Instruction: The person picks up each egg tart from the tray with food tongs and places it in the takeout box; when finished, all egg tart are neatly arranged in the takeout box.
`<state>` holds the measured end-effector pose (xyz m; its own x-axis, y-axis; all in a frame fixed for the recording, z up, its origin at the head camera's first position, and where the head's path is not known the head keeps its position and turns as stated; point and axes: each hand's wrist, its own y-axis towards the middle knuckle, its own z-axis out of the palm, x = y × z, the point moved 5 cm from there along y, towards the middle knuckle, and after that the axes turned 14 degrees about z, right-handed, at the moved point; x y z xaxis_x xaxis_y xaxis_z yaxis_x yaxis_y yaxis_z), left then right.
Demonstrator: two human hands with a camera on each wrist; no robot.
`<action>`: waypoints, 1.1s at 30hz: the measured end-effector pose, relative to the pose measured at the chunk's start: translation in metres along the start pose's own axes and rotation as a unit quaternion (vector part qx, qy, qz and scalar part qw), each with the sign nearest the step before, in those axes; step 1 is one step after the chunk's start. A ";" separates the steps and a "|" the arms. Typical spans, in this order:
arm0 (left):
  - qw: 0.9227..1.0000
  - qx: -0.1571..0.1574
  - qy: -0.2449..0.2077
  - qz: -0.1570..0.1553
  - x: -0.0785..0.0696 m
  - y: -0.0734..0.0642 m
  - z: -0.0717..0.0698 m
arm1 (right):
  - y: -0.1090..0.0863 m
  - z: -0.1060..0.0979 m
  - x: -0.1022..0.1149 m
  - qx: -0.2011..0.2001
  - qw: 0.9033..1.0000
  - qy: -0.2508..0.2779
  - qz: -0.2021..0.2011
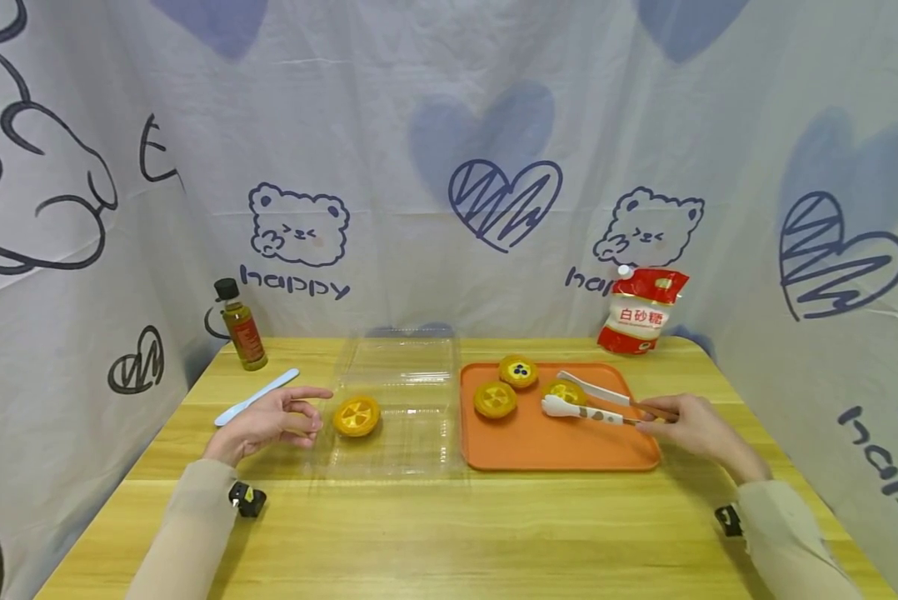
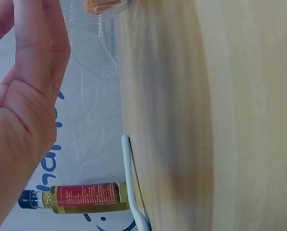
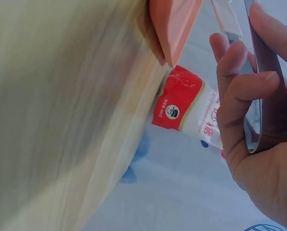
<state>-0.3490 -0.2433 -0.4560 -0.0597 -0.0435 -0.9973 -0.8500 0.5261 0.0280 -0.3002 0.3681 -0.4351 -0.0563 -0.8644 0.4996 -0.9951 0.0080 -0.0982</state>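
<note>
My right hand [image 1: 689, 427] grips a pair of tongs [image 1: 602, 414] over the orange tray [image 1: 561, 454]; the metal bend of the tongs [image 3: 273, 120] lies in my palm in the right wrist view. Their white tips straddle one egg tart [image 1: 566, 393]. Two more tarts, one with a cross pattern [image 1: 495, 401] and one topped with dark berries [image 1: 519, 372], sit at the tray's left side. My left hand [image 1: 280, 421] hangs with loosely bent fingers and holds nothing, left of a clear plastic box [image 1: 419, 433]. Inside the box's left part rests another tart [image 1: 356, 416].
Behind my left hand lies a pale blue spatula [image 1: 257, 397], with an oil bottle [image 1: 243, 329] standing at the back left. A red and white sugar bag [image 1: 640, 312] stands behind the tray. The box's lid [image 1: 398, 358] is folded back toward the curtain.
</note>
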 end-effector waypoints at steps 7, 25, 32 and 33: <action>1.000 0.000 -0.003 0.001 0.002 0.001 0.000 | -0.001 0.002 0.000 -0.023 1.000 0.006 0.005; 1.000 -0.004 -0.001 0.003 0.004 0.000 -0.001 | -0.006 0.011 0.027 -0.035 0.998 0.050 0.008; 1.000 -0.010 -0.006 0.000 0.006 0.002 -0.004 | -0.006 0.016 0.040 -0.040 0.997 0.067 0.022; 1.000 -0.010 -0.007 0.000 0.006 0.002 -0.005 | -0.005 0.017 0.042 -0.042 0.997 0.067 0.023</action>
<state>-0.3532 -0.2468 -0.4620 -0.0537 -0.0319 -0.9980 -0.8607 0.5082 0.0301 -0.2960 0.3228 -0.4280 -0.1070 -0.7874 0.6071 -0.9942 0.0934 -0.0541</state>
